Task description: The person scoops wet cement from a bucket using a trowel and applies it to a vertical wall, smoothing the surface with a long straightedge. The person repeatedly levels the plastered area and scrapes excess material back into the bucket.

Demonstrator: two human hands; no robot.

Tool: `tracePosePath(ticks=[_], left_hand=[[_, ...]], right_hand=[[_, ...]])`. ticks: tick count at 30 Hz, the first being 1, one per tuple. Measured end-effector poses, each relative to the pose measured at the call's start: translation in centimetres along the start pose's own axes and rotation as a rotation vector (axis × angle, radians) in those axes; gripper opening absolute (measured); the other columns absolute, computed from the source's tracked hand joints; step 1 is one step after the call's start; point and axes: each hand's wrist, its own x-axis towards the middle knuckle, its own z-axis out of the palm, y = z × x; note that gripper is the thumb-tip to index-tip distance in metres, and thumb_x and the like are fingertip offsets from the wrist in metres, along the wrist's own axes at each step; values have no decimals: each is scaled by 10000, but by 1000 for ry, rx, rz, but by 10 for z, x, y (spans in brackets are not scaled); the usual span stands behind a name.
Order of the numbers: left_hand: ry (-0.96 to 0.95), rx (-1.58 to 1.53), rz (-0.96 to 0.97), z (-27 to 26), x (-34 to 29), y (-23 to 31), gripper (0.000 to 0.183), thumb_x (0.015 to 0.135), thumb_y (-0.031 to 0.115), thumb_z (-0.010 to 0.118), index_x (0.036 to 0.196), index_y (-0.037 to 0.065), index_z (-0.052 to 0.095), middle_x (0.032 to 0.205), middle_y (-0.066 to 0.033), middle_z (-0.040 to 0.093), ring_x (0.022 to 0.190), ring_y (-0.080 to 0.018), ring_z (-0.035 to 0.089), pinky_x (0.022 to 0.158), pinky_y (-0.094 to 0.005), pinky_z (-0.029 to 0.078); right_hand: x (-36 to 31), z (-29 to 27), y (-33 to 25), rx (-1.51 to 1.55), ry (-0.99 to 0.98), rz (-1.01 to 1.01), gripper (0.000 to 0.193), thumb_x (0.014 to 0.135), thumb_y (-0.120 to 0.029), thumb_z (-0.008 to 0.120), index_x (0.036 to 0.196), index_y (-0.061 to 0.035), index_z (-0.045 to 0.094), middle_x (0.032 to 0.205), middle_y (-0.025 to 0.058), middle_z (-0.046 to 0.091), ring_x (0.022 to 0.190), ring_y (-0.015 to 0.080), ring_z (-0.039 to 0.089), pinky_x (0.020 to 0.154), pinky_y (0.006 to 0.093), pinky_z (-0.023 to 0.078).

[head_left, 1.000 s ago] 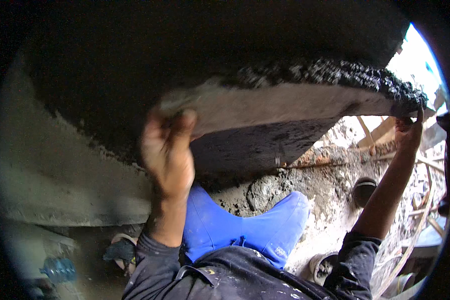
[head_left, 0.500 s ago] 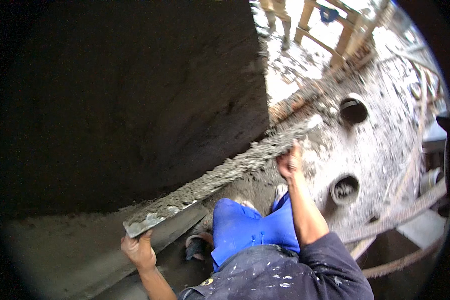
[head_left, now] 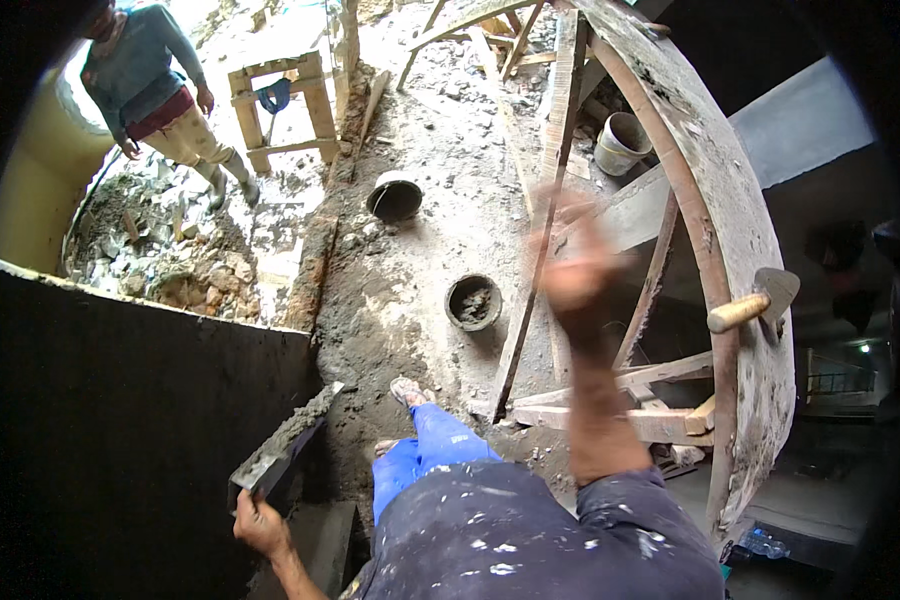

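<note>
My left hand (head_left: 262, 525) is closed around the near end of a straightedge (head_left: 288, 440), a long metal bar with wet grey mortar along its top. The bar slants away from me beside a dark wall (head_left: 120, 420), its far end off my hand. My right hand (head_left: 575, 260) is raised on the right in front of wooden braces, smeared by motion, so its fingers cannot be read. Further right, a trowel (head_left: 740, 312) with a wooden handle rests on the edge of a curved wooden form (head_left: 705, 230), apart from my right hand.
A bucket with mortar (head_left: 473, 326) and another dark bucket (head_left: 396, 200) stand on the rough floor. A white bucket (head_left: 620, 148) is behind the braces. Rubble (head_left: 185, 250) lies far left, where another person (head_left: 160, 90) stands near a wooden stand (head_left: 280, 110).
My right hand has let go of the straightedge and swung up to the right. The left hand still holds the bar. My view has turned right, bringing the curved form and trowel in.
</note>
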Motion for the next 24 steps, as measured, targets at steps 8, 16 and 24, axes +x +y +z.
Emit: tracePosePath(ticks=[8, 16, 24], left_hand=[[-8, 145, -42, -5, -27, -41, 151, 811, 115, 705, 951, 57, 701, 871, -172, 697, 795, -368, 682, 673, -424, 523], [4, 91, -96, 23, -30, -34, 125, 822, 76, 706, 943, 46, 698, 838, -179, 698, 773, -353, 689, 649, -422, 523], [-14, 111, -154, 57, -30, -38, 126, 800, 38, 706, 925, 41, 691, 863, -163, 702, 773, -339, 691, 648, -396, 525]], right_hand=[[52, -278, 78, -997, -187, 653, 627, 881, -440, 610, 1280, 43, 563, 1278, 230, 592, 1155, 345, 567, 998, 427, 425], [13, -333, 54, -629, -26, 865, 625, 925, -410, 563, 1332, 61, 507, 1231, 202, 635, 1069, 302, 615, 945, 413, 459], [-82, -33, -22, 89, -939, 723, 370, 961, -272, 581, 1227, -17, 547, 943, 131, 656, 592, 220, 622, 564, 314, 504]])
